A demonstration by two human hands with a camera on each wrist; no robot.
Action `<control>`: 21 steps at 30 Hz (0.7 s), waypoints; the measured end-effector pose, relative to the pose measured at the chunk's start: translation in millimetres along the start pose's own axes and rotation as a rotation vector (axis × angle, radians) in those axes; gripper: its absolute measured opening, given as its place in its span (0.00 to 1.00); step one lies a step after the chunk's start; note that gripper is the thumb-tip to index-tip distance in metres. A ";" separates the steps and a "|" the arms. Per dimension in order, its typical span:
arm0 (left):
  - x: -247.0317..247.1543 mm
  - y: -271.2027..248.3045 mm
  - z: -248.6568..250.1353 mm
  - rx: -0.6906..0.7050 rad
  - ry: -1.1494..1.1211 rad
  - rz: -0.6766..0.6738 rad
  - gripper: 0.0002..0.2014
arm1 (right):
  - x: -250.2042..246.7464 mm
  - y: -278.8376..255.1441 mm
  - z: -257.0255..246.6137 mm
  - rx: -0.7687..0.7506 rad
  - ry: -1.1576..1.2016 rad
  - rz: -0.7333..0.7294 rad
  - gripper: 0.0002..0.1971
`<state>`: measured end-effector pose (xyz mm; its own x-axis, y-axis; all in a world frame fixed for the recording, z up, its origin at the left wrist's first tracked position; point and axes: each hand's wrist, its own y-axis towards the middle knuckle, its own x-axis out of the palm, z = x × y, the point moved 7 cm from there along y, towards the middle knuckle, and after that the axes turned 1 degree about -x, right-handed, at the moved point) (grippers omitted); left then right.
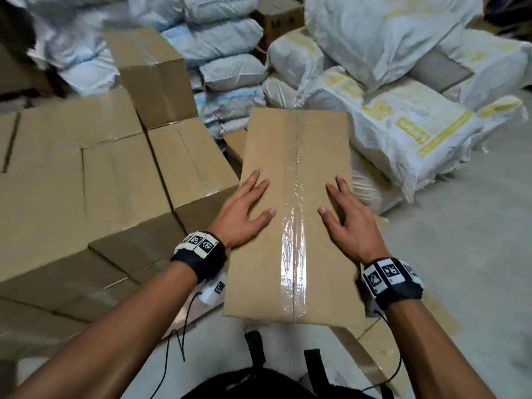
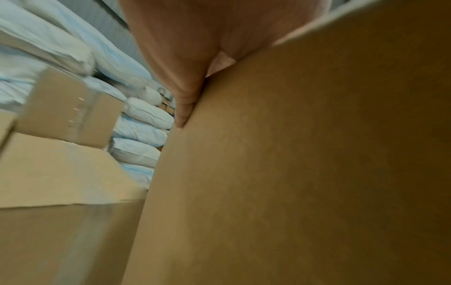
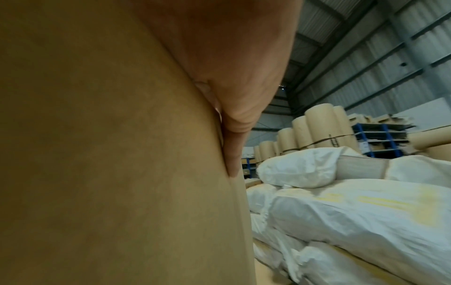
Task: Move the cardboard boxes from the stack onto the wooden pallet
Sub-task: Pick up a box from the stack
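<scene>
Both hands, the left hand [image 1: 244, 214] and right hand [image 1: 349, 223], press flat with straight fingers on the taped cardboard box [image 1: 290, 174], right of the box stack [image 1: 86, 174].

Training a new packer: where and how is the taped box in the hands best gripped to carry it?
By its two long sides, one palm from each side. The box is long and narrow, and the left hand and right hand already lie flat along those edges.
</scene>
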<state>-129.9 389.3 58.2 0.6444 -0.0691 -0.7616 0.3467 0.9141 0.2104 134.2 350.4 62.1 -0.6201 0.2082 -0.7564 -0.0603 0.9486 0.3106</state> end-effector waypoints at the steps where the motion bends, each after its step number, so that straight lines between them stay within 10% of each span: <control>1: -20.3 -10.9 -14.8 -0.018 0.001 0.032 0.37 | 13.1 7.8 -21.7 -0.029 0.007 -0.012 0.30; 21: -309.3 -201.0 -220.5 -0.289 0.096 0.391 0.36 | 218.3 88.7 -357.6 -0.354 0.079 -0.284 0.34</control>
<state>-549.1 315.0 116.3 0.6182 0.3258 -0.7154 -0.1203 0.9386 0.3234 -286.3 394.7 130.4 -0.5971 -0.0806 -0.7981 -0.4919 0.8227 0.2850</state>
